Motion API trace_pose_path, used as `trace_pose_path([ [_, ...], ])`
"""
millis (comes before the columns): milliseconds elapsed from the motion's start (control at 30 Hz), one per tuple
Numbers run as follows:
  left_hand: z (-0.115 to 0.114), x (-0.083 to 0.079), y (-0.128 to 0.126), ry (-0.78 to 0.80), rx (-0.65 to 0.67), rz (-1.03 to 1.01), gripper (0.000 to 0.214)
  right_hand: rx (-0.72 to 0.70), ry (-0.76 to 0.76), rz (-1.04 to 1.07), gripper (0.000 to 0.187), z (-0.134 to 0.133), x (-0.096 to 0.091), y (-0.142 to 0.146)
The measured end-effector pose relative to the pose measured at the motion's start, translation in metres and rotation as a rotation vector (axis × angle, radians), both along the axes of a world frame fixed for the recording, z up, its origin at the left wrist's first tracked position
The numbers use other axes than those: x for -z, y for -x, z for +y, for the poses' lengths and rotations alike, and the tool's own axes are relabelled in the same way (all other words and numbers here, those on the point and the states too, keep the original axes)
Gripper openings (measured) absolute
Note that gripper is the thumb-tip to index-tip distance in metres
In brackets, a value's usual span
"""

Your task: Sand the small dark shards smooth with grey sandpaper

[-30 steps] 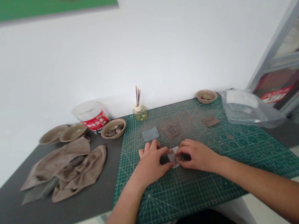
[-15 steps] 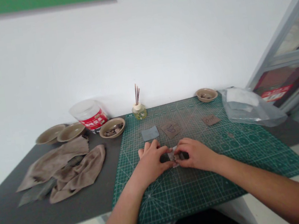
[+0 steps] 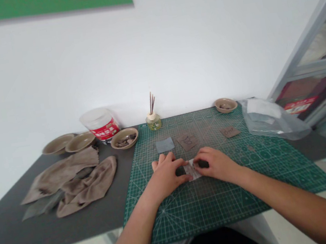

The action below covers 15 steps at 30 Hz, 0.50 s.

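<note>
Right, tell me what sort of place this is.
Probably a small craft workroom: there's a green cutting mat, a shallow bowl of small pieces, and stained cloths laid out on the table.

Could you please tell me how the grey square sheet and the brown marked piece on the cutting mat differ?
The grey square sheet is a plain blue-grey, while the brown marked piece is brown with dark handwritten marks. The grey square sheet sits nearly square to the grid, while the brown marked piece is turned at an angle. Both lie flat, side by side, on the green cutting mat.
</note>
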<state>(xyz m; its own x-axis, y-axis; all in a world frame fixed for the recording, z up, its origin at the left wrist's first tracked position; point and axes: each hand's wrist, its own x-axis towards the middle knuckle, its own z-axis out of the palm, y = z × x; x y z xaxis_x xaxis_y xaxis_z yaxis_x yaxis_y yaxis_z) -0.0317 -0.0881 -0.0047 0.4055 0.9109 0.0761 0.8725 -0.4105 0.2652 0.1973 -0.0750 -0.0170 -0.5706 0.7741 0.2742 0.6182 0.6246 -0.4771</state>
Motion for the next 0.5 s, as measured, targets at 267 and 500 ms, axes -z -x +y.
trace_pose_path([
  [267, 0.0008, -0.0015, -0.0011, 0.018, 0.002, -0.007, 0.043, -0.009, 0.006, 0.016, 0.014, 0.0007, 0.0008, 0.0028],
  [500, 0.0008, -0.0024, -0.0014, 0.039, 0.002, 0.019, 0.042, -0.119, 0.053, 0.014, 0.02, -0.0085, 0.0008, 0.0006],
])
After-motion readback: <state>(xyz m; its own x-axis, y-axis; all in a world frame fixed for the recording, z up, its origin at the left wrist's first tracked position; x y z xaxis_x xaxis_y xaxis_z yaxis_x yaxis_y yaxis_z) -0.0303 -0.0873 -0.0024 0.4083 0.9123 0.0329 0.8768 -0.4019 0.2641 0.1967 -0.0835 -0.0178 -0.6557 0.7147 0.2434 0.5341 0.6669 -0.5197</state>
